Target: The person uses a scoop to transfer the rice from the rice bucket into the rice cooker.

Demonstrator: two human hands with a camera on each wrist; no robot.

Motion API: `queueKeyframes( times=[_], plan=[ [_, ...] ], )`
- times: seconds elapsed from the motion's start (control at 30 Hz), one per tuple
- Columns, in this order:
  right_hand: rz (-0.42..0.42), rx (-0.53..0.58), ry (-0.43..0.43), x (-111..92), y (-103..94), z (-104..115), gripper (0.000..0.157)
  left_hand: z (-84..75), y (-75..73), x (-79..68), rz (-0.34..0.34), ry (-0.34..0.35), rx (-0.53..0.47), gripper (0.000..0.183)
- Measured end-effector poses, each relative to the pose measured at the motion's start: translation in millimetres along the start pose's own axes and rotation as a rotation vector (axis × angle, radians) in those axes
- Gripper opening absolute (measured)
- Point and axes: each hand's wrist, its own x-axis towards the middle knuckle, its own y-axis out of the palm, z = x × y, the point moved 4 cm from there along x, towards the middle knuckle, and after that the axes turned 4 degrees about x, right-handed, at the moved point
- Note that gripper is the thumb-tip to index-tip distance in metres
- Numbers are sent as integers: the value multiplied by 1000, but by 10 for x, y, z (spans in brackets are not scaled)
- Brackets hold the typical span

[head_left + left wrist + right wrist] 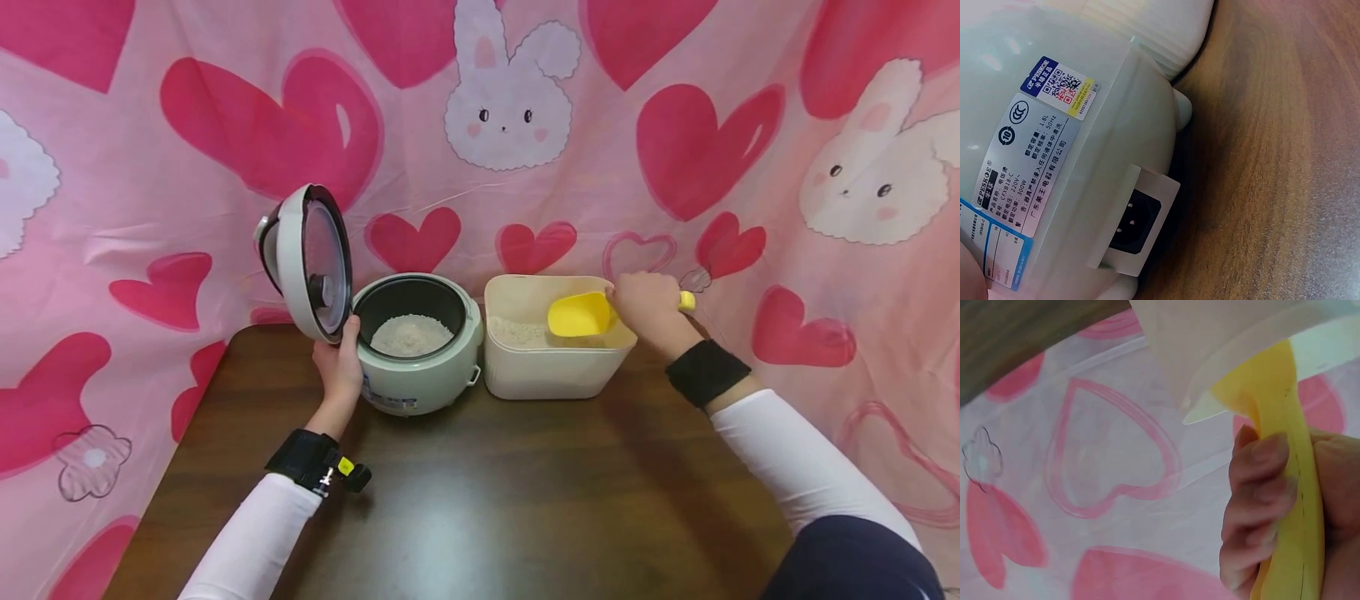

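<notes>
A pale green rice cooker (420, 387) stands with its lid (296, 267) raised on the left. White rice (411, 335) sits in its dark inner pot. My left hand (341, 362) grips the cooker's left side below the lid, thumb up at the rim; in the left wrist view only a bit of that hand shows in the lower left corner. My right hand (648, 308) has its fingers wrapped round the handle of a yellow scoop (581, 315). The scoop's bowl dips into a cream bin (551, 375) with rice (517, 333) in it.
Cooker and bin stand side by side near the back of a brown wooden table (480, 500). A pink cloth (420, 179) with hearts and rabbits hangs behind. The left wrist view shows a power socket (1135, 222) low on the cooker.
</notes>
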Motion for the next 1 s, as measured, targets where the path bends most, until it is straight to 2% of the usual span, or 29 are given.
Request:
queueKeyframes(
  times=[0.13, 0.3, 0.53, 1.0],
  plan=[
    [-25, -124, -24, 0, 0, 132, 32, -3, -8, 0, 4, -3, 4, 52],
    [-57, -211, -28, 7, 48, 229, 31, -10, -18, 7, 5, 0, -5, 53],
    [-25, -212, -32, 9, 181, 265, 29, -5, -24, -17, -1, -3, -1, 52],
    [23, -168, -33, 115, 364, 185, 28, -3, -17, -16, -9, -5, -12, 51]
  ],
)
